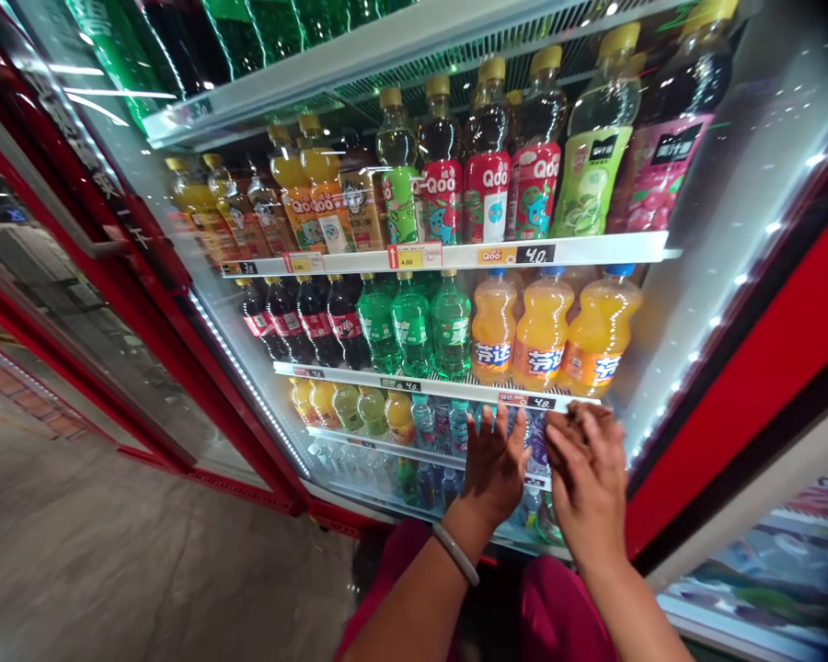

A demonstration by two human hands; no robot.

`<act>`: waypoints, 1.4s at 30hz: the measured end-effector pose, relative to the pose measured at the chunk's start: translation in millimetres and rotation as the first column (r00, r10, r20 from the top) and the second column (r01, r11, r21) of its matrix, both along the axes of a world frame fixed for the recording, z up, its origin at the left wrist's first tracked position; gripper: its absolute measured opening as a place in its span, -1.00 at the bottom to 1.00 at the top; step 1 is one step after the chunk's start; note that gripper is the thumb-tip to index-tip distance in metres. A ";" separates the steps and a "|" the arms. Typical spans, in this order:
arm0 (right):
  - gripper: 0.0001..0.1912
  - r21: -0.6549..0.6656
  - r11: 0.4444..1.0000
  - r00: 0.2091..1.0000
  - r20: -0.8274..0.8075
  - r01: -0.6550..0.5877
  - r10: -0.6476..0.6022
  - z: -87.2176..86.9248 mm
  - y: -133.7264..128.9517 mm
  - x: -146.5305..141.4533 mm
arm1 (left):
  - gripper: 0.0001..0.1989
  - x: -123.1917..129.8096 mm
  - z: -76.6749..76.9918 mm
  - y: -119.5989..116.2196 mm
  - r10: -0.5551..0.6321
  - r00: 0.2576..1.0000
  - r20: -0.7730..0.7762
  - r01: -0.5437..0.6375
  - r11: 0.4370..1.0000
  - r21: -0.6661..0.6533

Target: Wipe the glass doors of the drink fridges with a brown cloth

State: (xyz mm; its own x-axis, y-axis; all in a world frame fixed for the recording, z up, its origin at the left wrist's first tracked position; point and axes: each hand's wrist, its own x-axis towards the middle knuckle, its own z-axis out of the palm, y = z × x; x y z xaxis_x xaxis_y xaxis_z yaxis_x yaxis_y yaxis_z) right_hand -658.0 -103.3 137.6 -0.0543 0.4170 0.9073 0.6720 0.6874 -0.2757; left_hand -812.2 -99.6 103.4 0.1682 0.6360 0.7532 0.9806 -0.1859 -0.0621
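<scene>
My left hand, with a grey bangle on the wrist, is raised before the lower shelves of a drinks fridge. Its fingers are spread and nothing shows in them. Beside it, my right hand is at the right end of a white shelf edge, fingers bent over a dark brown patch I cannot make out. Orange soda bottles with blue caps stand just above both hands. Small bottles with bluish labels are left of my left hand; purple ones are partly hidden between the hands.
Higher up, Qoo juice bottles stand above a price rail. Green soda bottles and cola bottles line the middle shelf. A red door frame borders the left; a red panel is at right. Concrete floor lies lower left.
</scene>
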 end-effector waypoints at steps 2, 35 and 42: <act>-0.37 -0.062 0.996 0.993 0.088 -0.071 0.076 -29.0 -6.6 -4.7 | -0.28 -3.3 0.8 -1.9 -0.026 1.000 -0.008 0.026 1.000 -0.006; -0.25 -0.067 0.997 0.982 0.179 -0.048 0.059 -40.2 -10.0 -18.8 | -0.36 -24.6 -11.6 -6.2 -0.073 0.992 -0.104 0.076 0.997 0.033; -0.39 -0.018 0.995 0.995 0.001 0.100 -0.100 -19.0 -6.5 15.8 | -0.40 -32.9 -9.7 -4.9 -0.070 0.992 -0.109 0.078 0.994 0.073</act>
